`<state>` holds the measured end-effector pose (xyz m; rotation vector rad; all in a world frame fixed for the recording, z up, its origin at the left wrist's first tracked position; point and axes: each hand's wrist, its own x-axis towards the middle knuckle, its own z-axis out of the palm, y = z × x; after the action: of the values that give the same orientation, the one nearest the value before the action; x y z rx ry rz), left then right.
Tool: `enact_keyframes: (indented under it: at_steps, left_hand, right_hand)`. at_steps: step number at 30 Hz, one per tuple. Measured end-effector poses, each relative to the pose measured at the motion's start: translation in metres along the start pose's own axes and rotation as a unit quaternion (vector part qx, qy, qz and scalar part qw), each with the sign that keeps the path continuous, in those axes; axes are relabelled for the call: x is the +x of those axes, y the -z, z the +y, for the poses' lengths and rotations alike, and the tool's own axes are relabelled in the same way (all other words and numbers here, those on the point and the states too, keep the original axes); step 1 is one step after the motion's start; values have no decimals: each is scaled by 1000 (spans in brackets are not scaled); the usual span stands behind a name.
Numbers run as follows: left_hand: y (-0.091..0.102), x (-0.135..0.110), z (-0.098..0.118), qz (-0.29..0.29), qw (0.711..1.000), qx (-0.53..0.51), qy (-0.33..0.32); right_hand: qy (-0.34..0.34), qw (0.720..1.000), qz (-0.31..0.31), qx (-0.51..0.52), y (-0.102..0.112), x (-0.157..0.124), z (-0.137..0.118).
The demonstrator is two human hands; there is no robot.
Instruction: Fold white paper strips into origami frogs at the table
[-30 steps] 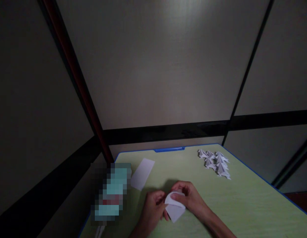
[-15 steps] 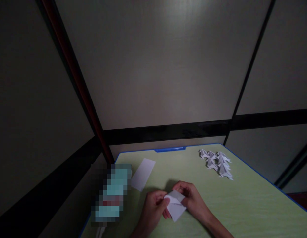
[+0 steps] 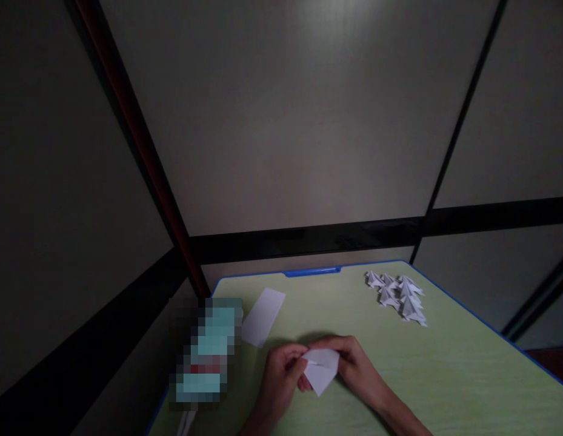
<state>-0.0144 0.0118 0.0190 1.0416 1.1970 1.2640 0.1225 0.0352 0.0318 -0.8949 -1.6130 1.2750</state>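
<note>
Both hands hold a white, partly folded paper (image 3: pixel 322 370) just above the light green table (image 3: pixel 445 369). My left hand (image 3: pixel 281 375) pinches the paper's left edge with curled fingers. My right hand (image 3: pixel 354 366) grips its upper right edge, fingers bent over the fold. The paper's lower point hangs toward me between the two hands.
A flat white paper strip (image 3: pixel 263 316) lies on the table to the left of my hands. Several folded white paper figures (image 3: pixel 399 297) sit in a cluster at the far right. A blurred-out object (image 3: pixel 203 351) stands at the table's left edge. Dark panelled walls rise behind the blue-rimmed table.
The paper has been pressed flatter between my hands, its upper flap folded down. Both hands have shifted slightly toward me.
</note>
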Motion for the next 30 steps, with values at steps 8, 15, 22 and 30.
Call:
enact_keyframes:
  at_steps: [8,15,22,30]
  left_hand:
    - [1,0,1,-36,999,-37,5]
    - [5,-1,3,-58,998,-19,22]
    - [0,0,4,-40,998,54,5]
    - [-2,-6,6,-6,997,71,-22]
  right_hand:
    - [-29,985,-17,169,-1,5,3]
    - [3,991,-15,131,-1,1,5]
    - [-31,990,-36,131,1,2,-2]
    - [-52,987,3,153,4,7,2]
